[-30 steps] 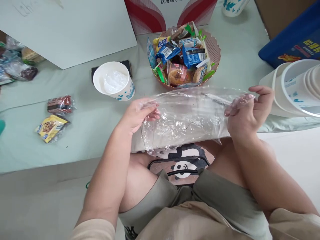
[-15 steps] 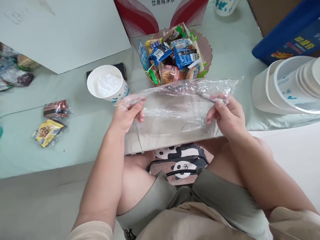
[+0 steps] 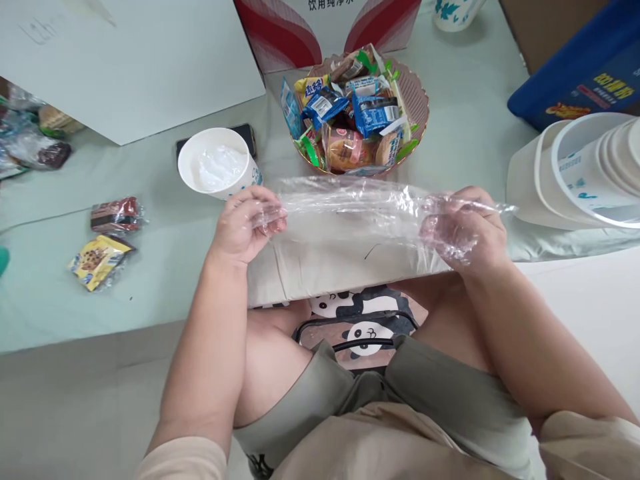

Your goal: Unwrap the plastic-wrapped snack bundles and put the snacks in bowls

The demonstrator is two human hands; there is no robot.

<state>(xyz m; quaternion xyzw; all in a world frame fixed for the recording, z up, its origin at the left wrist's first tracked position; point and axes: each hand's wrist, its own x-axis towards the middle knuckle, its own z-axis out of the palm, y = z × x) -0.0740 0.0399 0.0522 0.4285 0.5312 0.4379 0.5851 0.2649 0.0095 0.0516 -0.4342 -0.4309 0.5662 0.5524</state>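
A clear plastic bag (image 3: 350,203), crinkled and see-through, is stretched sideways between my two hands above the table's front edge. My left hand (image 3: 250,223) pinches its left end, close to a paper cup (image 3: 188,163) with crumpled clear plastic inside. At the other end, my right hand (image 3: 467,227) is closed on the bag, and loose film spreads over the fingers and sticks out past them. Just beyond the bag stands a ridged pinkish bowl (image 3: 416,100) heaped with wrapped snacks (image 3: 350,110).
Two wrapped snacks, one red-brown (image 3: 116,215) and one yellow (image 3: 100,261), lie at left. A phone (image 3: 245,138) is behind the cup. White boxes (image 3: 165,60) stand at the back. At right are a white bin (image 3: 530,177) holding paper cups and a blue package (image 3: 575,73).
My right hand has moved slightly right and turned, gathering film over its fingers. The bag now hangs lower and narrower, pulled straighter. My left hand stays nearly in place.
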